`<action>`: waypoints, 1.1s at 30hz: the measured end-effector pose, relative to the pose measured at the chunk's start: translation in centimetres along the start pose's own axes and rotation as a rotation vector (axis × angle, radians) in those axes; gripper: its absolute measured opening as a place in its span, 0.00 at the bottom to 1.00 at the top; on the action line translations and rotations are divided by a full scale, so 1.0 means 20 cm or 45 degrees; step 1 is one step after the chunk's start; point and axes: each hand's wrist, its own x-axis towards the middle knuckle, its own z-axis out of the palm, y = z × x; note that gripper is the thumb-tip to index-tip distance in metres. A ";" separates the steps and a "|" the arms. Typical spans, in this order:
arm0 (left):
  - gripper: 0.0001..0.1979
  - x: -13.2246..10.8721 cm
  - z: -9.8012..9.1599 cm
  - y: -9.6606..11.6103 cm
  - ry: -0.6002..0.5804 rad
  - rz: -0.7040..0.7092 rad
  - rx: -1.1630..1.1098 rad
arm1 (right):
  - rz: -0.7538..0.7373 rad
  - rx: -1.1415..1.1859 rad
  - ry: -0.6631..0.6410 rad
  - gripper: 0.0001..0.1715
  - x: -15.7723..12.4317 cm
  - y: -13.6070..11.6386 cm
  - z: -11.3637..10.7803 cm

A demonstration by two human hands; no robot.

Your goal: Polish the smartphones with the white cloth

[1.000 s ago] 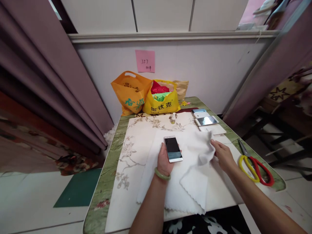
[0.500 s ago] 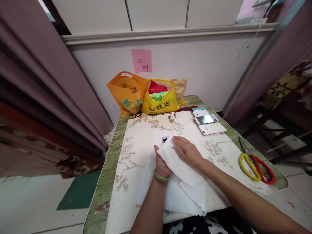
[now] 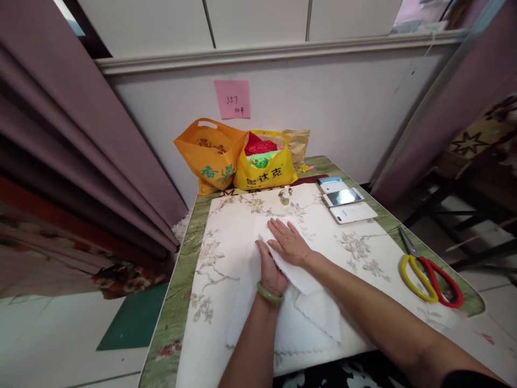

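Note:
My left hand, with a green bangle on the wrist, is cupped under a white cloth at the middle of the table. The phone it was holding a moment ago is hidden beneath the cloth. My right hand lies flat on top of the cloth, fingers spread, pressing it down over my left hand. The cloth's scalloped edge trails toward the near edge of the table.
Three phones lie in a row at the far right. A small bottle stands behind the cloth. Orange bag and yellow bag sit against the wall. Scissors with yellow and red handles lie at the right edge. Curtain hangs left.
My right hand pulled the cloth from the right over the phone in my left hand and now presses on it further left. The phone has gone out of sight.

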 end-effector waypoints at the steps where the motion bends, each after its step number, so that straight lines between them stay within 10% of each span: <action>1: 0.36 0.00 0.01 0.00 0.006 0.004 0.024 | 0.033 0.021 0.016 0.37 0.01 0.01 0.00; 16: 0.27 -0.05 -0.03 -0.03 -0.136 0.177 0.430 | 0.157 0.103 1.024 0.33 -0.16 0.04 -0.09; 25: 0.23 -0.07 0.02 -0.08 -0.047 0.333 0.810 | 0.549 0.797 0.912 0.21 -0.26 -0.02 -0.13; 33: 0.20 -0.02 0.08 -0.06 -0.004 0.564 1.828 | 0.661 1.273 0.976 0.27 -0.28 0.13 0.02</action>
